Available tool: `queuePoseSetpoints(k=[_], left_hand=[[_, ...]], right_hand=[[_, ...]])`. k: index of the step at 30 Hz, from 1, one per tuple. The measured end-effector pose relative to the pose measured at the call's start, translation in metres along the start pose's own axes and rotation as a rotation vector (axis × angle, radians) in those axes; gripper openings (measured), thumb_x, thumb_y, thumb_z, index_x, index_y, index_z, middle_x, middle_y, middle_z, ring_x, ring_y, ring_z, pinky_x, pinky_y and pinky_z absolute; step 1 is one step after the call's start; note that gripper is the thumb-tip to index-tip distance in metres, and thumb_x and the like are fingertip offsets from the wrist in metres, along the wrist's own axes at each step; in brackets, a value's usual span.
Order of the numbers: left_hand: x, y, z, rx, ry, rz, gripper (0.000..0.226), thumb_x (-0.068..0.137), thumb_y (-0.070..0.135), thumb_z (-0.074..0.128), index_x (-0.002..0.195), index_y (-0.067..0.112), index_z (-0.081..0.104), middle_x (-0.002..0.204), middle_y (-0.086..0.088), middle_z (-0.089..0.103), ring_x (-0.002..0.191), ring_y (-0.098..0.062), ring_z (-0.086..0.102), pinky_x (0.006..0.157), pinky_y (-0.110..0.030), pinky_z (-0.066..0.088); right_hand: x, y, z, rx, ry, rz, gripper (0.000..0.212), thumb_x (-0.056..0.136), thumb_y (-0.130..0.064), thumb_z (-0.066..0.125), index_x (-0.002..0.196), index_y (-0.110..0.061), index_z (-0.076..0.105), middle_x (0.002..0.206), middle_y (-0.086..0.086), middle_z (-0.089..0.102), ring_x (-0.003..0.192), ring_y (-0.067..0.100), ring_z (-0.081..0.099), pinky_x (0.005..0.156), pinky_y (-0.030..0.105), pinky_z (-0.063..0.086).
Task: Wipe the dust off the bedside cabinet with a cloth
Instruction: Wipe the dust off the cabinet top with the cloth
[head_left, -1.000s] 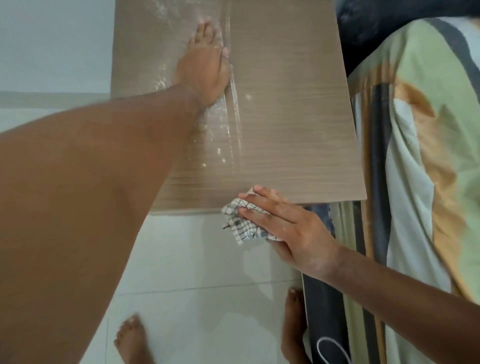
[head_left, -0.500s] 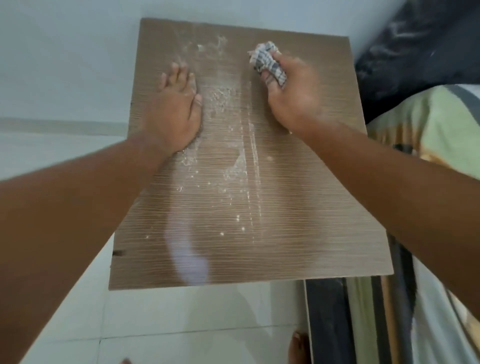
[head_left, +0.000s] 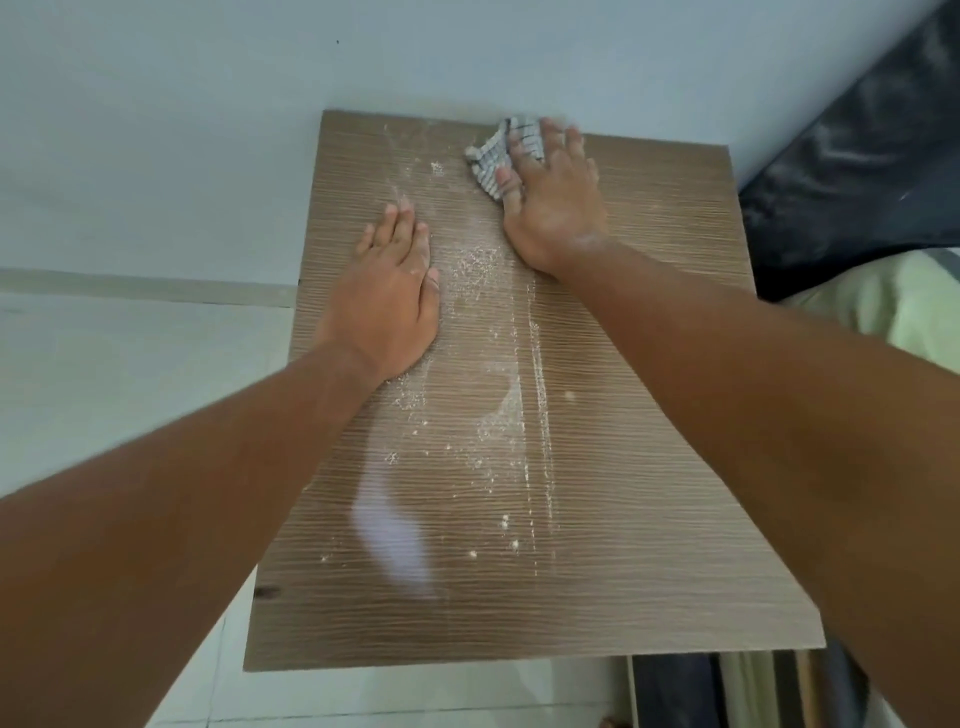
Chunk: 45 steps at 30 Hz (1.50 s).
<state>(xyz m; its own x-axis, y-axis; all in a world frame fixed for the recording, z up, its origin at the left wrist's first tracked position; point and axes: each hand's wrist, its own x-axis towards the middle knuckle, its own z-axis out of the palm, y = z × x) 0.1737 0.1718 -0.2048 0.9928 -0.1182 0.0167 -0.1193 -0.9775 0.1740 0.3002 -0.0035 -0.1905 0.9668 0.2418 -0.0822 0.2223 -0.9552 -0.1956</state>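
Pale wall and tiled floor around a wood-grain cabinet (head_left: 623, 519), its top part-wiped.

Nearest, the front of the top looks mostly clear, bar scattered crumbs and thin dust (head_left: 535, 415) lines running back through the middle. Further in, the left hand (head_left: 387, 301) lies flat and open, bracing, a powdery patch just beside it. At the far edge by the wall, the right hand (head_left: 550, 208) presses its spread fingers on the checked cloth (head_left: 493, 156). The central strip and back left look unfinished.
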Motion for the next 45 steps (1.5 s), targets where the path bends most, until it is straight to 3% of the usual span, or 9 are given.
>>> queuePoseSetpoints(k=[7,21,30,37,45], left_hand=[[0.001,0.001,-0.001,-0.012,0.008,-0.004,0.057,0.105,0.027,0.02,0.155,0.001,0.022,0.165,-0.017,0.017,0.155,-0.026,0.011,0.127,-0.042,0.012],[-0.005,0.005,-0.005,-0.079,0.02,-0.034,0.055,0.106,0.026,0.02,0.155,0.001,0.022,0.165,-0.017,0.018,0.155,-0.027,0.011,0.127,-0.04,0.009],[-0.013,0.006,-0.009,-0.078,0.017,-0.035,0.056,0.105,0.026,0.02,0.155,0.001,0.021,0.165,-0.017,0.018,0.155,-0.028,0.011,0.127,-0.038,0.008],[-0.016,0.007,-0.008,-0.083,0.023,-0.05,0.057,0.105,0.026,0.019,0.155,0.001,0.021,0.165,-0.016,0.019,0.155,-0.027,0.012,0.127,-0.037,0.008],[-0.017,0.008,-0.008,-0.07,0.028,-0.058,0.057,0.105,0.026,0.019,0.156,0.0,0.019,0.165,-0.018,0.018,0.155,-0.027,0.012,0.127,-0.035,0.008]], right_hand=[[-0.032,-0.004,0.0,-0.023,-0.084,-0.264,0.053,0.108,-0.047,0.024,0.159,-0.033,0.018,0.169,0.006,0.006,0.156,0.027,-0.002,0.125,0.046,0.004],[-0.156,-0.009,0.019,0.062,-0.069,-0.425,0.053,0.106,-0.042,0.028,0.156,-0.023,0.032,0.167,0.006,0.02,0.156,0.029,0.008,0.127,0.05,0.009],[-0.257,-0.009,0.028,0.035,-0.092,-0.462,0.056,0.106,-0.046,0.023,0.158,-0.023,0.028,0.168,0.004,0.016,0.156,0.028,0.001,0.122,0.057,-0.013],[-0.324,-0.009,0.036,0.04,-0.132,-0.516,0.071,0.102,-0.061,0.025,0.158,-0.018,0.026,0.168,0.007,0.013,0.157,0.028,0.0,0.125,0.058,-0.001],[-0.362,-0.003,0.057,0.075,-0.035,-0.642,0.052,0.107,-0.039,0.04,0.153,-0.014,0.039,0.164,0.009,0.029,0.154,0.03,0.018,0.125,0.051,0.019]])
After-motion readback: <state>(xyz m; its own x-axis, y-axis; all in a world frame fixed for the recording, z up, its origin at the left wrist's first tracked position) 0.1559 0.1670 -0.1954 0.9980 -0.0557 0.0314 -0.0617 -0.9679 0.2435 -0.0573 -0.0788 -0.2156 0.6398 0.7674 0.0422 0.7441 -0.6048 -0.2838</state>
